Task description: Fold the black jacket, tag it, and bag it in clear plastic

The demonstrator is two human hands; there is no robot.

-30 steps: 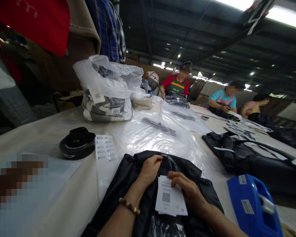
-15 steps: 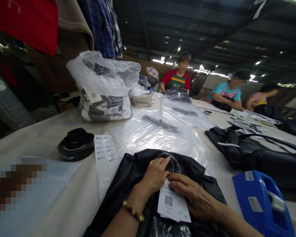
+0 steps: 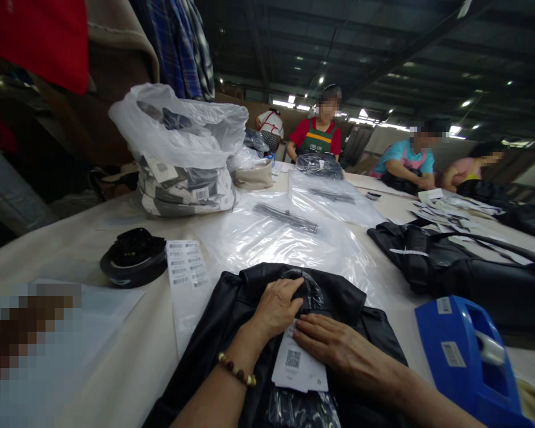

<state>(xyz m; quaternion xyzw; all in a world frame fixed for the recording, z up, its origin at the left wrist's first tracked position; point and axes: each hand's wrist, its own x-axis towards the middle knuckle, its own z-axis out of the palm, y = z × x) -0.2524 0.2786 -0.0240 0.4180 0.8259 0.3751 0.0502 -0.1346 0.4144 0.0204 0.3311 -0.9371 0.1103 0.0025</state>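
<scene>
A black leather-look jacket [image 3: 232, 309] lies folded on the table in front of me, collar at the far side. My left hand [image 3: 274, 306] rests on its collar by the neck opening, fingers stretched out and thumb apart. White paper hang tags [image 3: 294, 368] with a QR code lie down the jacket's front. Across their upper right edge my right hand [image 3: 327, 342] lies flat, its fingers pressing lightly on the paper. Clear plastic film [image 3: 303, 410] shows on the jacket just below the tags.
Clear plastic bags [image 3: 267, 238] lie beyond the jacket. To the left are a barcode label sheet [image 3: 188, 267], a black tape roll [image 3: 134, 258] and a filled plastic bag [image 3: 182, 166]. A blue dispenser [image 3: 450, 351] and black garments [image 3: 463, 279] occupy the right. Co-workers stand across the table.
The hang tags have shifted slightly left and lie straighter. My right hand has moved left with them and lies flatter. My left hand stays on the collar.
</scene>
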